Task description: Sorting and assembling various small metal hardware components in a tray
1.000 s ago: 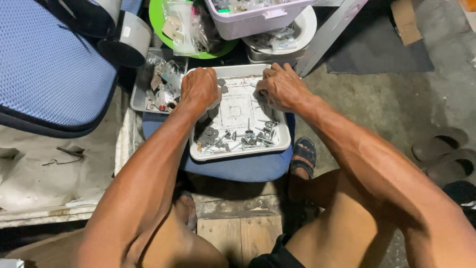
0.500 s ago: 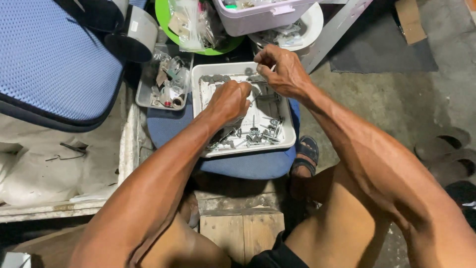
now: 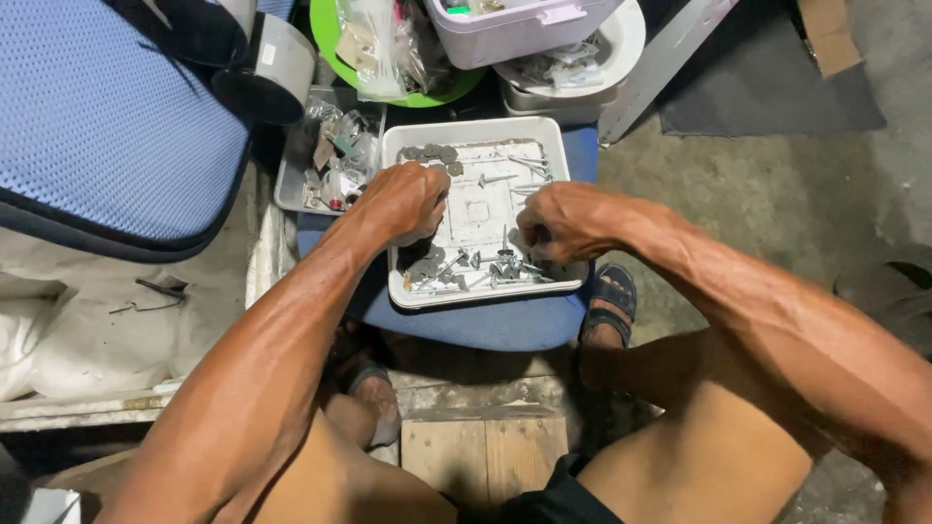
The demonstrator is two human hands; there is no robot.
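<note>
A white metal tray (image 3: 473, 130) rests on a blue stool (image 3: 485, 325) between my knees. Bolts and screws (image 3: 466, 267) lie along its near edge, and flat washers (image 3: 432, 153) sit in the far left corner. My left hand (image 3: 408, 202) is over the tray's left side with its fingers curled down among the parts; what they grip is hidden. My right hand (image 3: 561, 223) hovers over the near right corner. Its fingers are closed tight and nothing shows in them.
A smaller tray of mixed bits (image 3: 320, 175) sits left of the white one. Behind are a green plate with plastic bags (image 3: 388, 49), a pale plastic box (image 3: 515, 24) and a white bowl (image 3: 607, 53). A blue mesh cushion (image 3: 107, 126) lies at left. My sandalled foot (image 3: 612, 291) is beside the stool.
My right hand has come from the tray's far edge down to its near right corner and closed. My left hand has stayed over the left part of the tray.
</note>
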